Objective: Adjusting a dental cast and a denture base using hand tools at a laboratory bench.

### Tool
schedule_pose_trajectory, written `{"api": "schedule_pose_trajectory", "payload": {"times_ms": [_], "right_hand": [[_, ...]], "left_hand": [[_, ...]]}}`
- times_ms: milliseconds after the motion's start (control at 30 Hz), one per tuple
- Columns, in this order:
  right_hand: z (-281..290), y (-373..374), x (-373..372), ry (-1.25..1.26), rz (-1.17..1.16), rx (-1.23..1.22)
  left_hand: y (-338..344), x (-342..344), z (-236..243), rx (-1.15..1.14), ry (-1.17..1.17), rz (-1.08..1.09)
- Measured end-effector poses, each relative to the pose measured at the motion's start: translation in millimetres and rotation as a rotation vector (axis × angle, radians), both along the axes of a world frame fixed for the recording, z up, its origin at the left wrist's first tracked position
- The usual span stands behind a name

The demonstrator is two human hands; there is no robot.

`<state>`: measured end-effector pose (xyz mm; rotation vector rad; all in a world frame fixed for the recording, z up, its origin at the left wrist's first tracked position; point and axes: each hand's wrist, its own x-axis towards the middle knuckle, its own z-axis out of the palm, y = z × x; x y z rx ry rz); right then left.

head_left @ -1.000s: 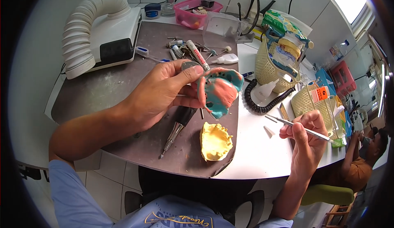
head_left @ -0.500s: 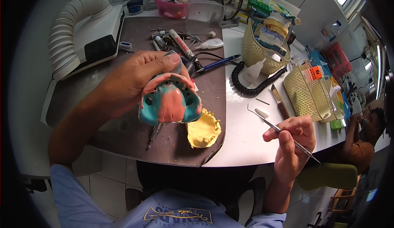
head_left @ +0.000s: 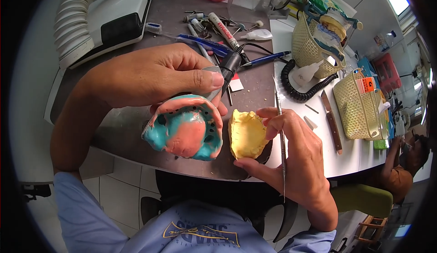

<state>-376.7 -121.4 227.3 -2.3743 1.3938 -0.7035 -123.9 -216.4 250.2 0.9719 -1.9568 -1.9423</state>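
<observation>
My left hand point(head_left: 154, 75) is closed on the grey handle of a dental impression point(head_left: 186, 134), a tray filled with teal and pink material. Its hollow side faces me, with dark tooth sockets along the arch. Just right of it, a yellow plaster dental cast point(head_left: 248, 137) is at the front right of the dark mat. My right hand point(head_left: 298, 162) has the thumb on the cast's lower edge and the index finger on its upper right edge. A thin metal dental probe point(head_left: 281, 148) is held upright in the same hand. Whether the cast is lifted off the mat, I cannot tell.
Behind my left hand lie a marker point(head_left: 223, 27), a blue pen point(head_left: 266, 58) and a toothbrush point(head_left: 154, 28). A black coiled cord point(head_left: 287, 81), wooden-handled knife point(head_left: 333, 125) and cream basket point(head_left: 357, 109) are at right. A white hose point(head_left: 75, 25) bends at left. Another person point(head_left: 403, 175) sits far right.
My right hand has moved left from beside the table edge and taken the yellow cast between thumb and finger, keeping the probe. The impression has turned and tilted in my left hand.
</observation>
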Motion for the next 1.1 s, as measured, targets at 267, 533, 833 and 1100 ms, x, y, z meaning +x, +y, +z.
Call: {"api": "schedule_pose_trajectory", "payload": {"times_ms": [267, 533, 833, 1100], "right_hand": [[-3, -21, -5, 0.067, -0.093, -0.137], [-5, -15, -28, -0.077, -0.109, -0.316], [-15, 52, -73, -0.585, -0.225, -0.314], [-42, 67, -65, -0.97, -0.153, -0.138]], "left_hand": [[0, 9, 5, -0.201, -0.117, 0.012], [5, 7, 0, -0.285, -0.085, 0.082], [29, -18, 13, -0.078, -0.117, 0.076], [54, -22, 8, -0.822, -0.423, 0.328]]}}
